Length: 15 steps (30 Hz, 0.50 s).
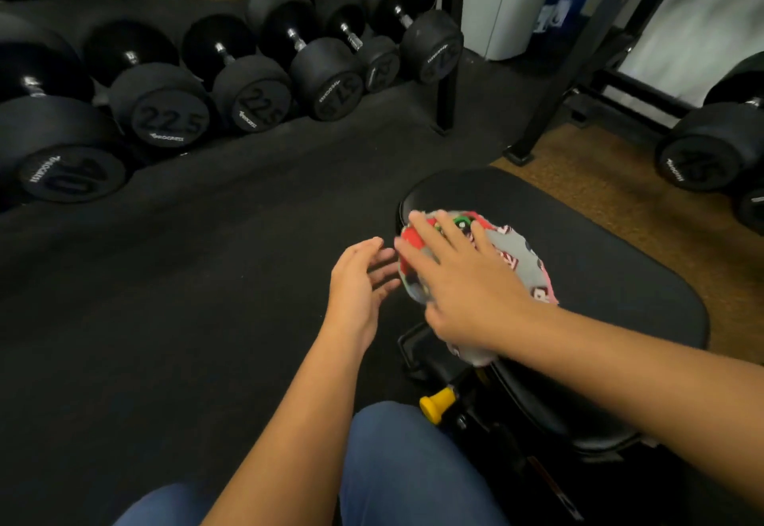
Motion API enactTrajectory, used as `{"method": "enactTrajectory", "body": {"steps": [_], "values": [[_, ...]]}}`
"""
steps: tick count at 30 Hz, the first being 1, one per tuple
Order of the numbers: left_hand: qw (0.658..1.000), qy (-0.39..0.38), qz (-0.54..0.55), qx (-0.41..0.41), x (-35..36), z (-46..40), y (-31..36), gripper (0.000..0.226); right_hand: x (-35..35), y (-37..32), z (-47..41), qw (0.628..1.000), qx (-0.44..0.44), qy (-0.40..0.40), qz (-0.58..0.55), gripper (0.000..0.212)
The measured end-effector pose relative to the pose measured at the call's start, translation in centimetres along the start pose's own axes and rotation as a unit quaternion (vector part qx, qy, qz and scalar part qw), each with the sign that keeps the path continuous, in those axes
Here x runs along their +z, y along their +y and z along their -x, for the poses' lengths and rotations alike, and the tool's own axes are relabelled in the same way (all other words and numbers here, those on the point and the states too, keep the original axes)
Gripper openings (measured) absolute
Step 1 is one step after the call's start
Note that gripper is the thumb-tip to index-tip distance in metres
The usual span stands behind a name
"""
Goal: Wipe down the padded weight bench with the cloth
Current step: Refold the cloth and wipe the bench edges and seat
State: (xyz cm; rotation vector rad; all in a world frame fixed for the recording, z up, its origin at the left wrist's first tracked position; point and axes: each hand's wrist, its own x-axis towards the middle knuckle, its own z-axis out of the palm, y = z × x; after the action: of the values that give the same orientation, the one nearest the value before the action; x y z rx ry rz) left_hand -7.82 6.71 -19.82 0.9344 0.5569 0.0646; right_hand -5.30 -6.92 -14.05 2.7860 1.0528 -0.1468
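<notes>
The black padded weight bench (599, 261) runs from lower right toward the middle of the view. A grey cloth (516, 257) with red, green and pink print lies on the left side of its seat pad. My right hand (463, 277) presses flat on the cloth with fingers spread, covering much of it. My left hand (359, 277) hovers open just left of the bench edge, palm turned toward the cloth, not touching it.
A row of black dumbbells (165, 108) lines the far left on the dark rubber floor (206, 277). More dumbbells (703, 153) sit at right by a black rack frame (448, 50). A yellow adjustment knob (434, 403) sticks out below the bench. My blue-trousered knees (405, 467) are at the bottom.
</notes>
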Motion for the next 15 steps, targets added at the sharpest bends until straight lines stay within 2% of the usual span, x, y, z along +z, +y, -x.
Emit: {"method": "enactTrajectory", "body": {"steps": [2, 6, 10, 15], "values": [[1.000, -0.001, 0.020, -0.022, -0.5, -0.2, -0.3, 0.032, 0.1, -0.3, 0.5, 0.999, -0.013, -0.018, 0.034, 0.084], [0.998, -0.001, 0.037, -0.056, -0.5, 0.0, -0.5, 0.045, -0.4, -0.8, -3.9, 0.997, -0.012, -0.003, 0.075, 0.072], [0.998, -0.005, 0.043, -0.052, 0.2, 0.5, -0.2, 0.049, -0.9, -0.9, -7.4, 0.995, -0.006, -0.010, 0.097, 0.055], [0.998, 0.013, 0.037, -0.058, 0.7, 0.4, 0.1, 0.055, -0.7, 0.4, -3.9, 0.985, -0.131, 0.062, 0.091, 0.044]]}}
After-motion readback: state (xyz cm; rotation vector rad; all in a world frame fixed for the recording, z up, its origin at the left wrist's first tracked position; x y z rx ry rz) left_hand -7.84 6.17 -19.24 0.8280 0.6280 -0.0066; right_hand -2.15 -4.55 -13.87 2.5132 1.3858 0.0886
